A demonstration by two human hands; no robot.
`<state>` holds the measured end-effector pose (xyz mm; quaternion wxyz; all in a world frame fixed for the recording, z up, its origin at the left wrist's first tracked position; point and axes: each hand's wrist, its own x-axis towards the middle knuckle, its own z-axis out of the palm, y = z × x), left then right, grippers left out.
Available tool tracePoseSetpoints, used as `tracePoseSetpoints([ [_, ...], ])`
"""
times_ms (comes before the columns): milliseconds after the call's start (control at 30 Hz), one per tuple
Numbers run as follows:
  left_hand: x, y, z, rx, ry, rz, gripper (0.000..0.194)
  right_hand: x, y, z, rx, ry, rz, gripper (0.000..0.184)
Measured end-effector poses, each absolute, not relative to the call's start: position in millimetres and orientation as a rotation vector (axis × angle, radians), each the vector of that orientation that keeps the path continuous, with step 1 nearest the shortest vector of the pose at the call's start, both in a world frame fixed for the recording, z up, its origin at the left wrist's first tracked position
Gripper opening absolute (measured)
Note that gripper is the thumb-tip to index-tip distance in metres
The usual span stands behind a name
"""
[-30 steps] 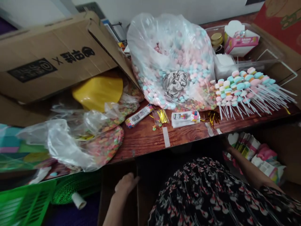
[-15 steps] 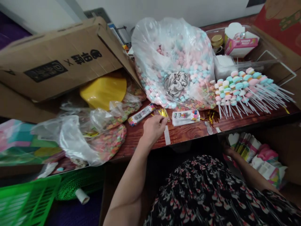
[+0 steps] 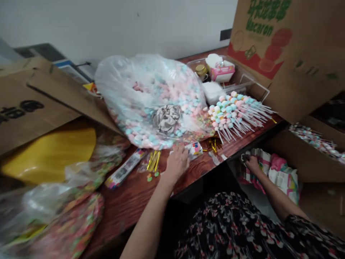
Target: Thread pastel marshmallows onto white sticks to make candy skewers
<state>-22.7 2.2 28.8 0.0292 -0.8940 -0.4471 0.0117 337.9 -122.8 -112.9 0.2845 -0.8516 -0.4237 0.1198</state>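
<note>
My left hand (image 3: pixel 177 161) lies over the left part of a stack of small printed plastic sleeves (image 3: pixel 194 149), fingers reaching forward onto it. To its left, gold twist ties (image 3: pixel 154 160) and a few green and orange gummies (image 3: pixel 153 176) lie beside another printed sleeve stack (image 3: pixel 126 169). Below the table edge on the right, my right hand (image 3: pixel 252 163) is closed at the near end of a row of pink and white packages (image 3: pixel 265 158); what its fingers grip is too dark to make out.
A large clear bag of pastel marshmallows (image 3: pixel 172 82) stands at the table's back, with marshmallow skewers (image 3: pixel 237 109) to its right. Cardboard boxes (image 3: pixel 302 72) flank the table. Bagged gummies (image 3: pixel 78 223) and a yellow sheet (image 3: pixel 54 154) are at left. A lower box holds more skewers (image 3: pixel 318 142).
The view has swung right. My left hand has moved from the gold ties to the sleeve stack on their right. My right hand stays low by the pink and white packages.
</note>
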Motion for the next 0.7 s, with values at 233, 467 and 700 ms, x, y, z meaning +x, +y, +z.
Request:
tracePoseSetpoints([
  [233, -11.6, 4.6, 6.4, -2.684, -1.322, 0.017, 0.027, 352.5, -99.6, -35.2, -1.873, -1.070, 0.000, 0.030],
  [467, -13.5, -1.8, 2.8, -2.644, -1.378, -0.197, 0.025, 347.8, -43.0, 68.2, -1.630, -1.926, -0.525, 0.035],
  [700, -11.8, 3.1, 5.5, -2.683, -1.591, -0.434, 0.023, 352.0, 17.6, 95.7, -1.643, -2.559, -0.633, 0.023],
])
